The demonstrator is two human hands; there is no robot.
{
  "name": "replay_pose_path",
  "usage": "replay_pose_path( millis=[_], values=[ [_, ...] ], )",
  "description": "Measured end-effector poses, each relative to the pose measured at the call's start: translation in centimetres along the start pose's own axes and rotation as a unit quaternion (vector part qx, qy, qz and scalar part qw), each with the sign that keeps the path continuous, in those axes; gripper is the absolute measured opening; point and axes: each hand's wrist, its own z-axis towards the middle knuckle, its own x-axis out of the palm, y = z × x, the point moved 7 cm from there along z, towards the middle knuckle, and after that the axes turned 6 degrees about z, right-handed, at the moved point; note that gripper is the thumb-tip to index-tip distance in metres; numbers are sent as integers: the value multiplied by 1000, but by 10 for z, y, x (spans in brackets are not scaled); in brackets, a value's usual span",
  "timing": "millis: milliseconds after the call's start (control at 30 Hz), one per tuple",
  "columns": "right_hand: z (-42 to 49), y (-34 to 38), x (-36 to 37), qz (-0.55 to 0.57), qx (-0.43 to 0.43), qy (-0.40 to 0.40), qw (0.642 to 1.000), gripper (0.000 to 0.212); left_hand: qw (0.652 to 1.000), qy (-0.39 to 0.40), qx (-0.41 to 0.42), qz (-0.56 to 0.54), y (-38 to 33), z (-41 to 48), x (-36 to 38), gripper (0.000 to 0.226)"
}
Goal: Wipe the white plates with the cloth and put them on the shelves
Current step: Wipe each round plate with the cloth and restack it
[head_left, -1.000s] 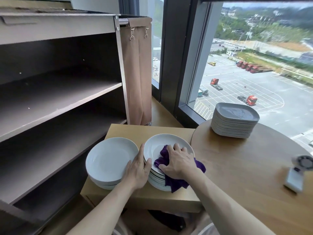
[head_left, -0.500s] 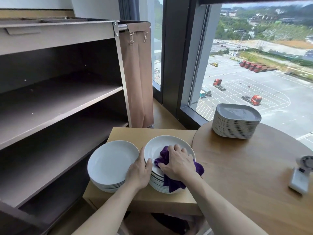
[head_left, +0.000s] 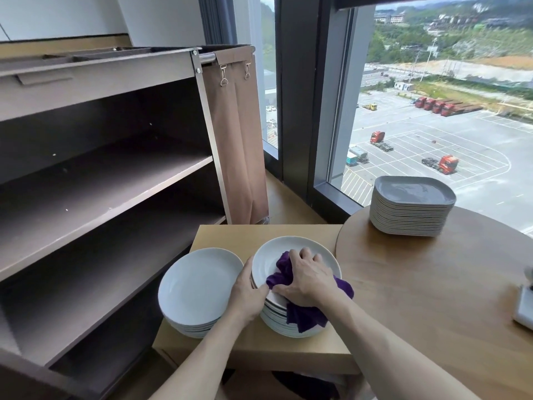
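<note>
Two stacks of round white plates sit on a low light-wood stand [head_left: 230, 235]. My right hand [head_left: 307, 280] grips a purple cloth [head_left: 281, 274] bunched on the top plate [head_left: 288, 249] of the right stack. My left hand [head_left: 249, 293] holds that top plate by its left rim, thumb over the edge, and the plate looks slightly tilted off the stack. The left stack [head_left: 199, 287] lies untouched beside it. The brown shelves [head_left: 109, 183] stand to the left, with nothing on the boards I can see.
A round wooden table [head_left: 432, 298] at the right carries a stack of grey squarish plates [head_left: 412, 206] and a small white device [head_left: 523, 307] at its right edge. A tan fabric bag [head_left: 239, 134] hangs on the shelf unit's side. Large windows stand behind.
My left thumb has slid further onto the top plate's rim, and its left edge seems raised a little. My right hand bunched the cloth tighter. The camera tilted slightly up.
</note>
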Motion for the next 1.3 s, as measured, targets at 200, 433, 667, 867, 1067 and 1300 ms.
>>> replay_pose_path(
  millis=[200,433,667,867,1067,1300],
  values=[
    [0,4,0,5,-10,-34,999,60,1000,-21,-1,20,-1,5,-1,58],
    [-2,4,-2,31,3,-80,996,55,998,-43,-6,47,-3,11,-2,62],
    [-6,5,-8,59,-1,-119,991,54,993,-55,4,101,-12,11,-10,67],
    [-7,10,-16,81,-6,-128,988,54,996,-28,25,82,-28,3,-22,70],
    [-21,8,-26,86,-9,-137,987,49,989,-13,10,150,-44,-1,-32,78],
    [-42,5,-38,150,-7,-164,975,56,994,-62,29,89,-26,-19,-80,76]
  ],
)
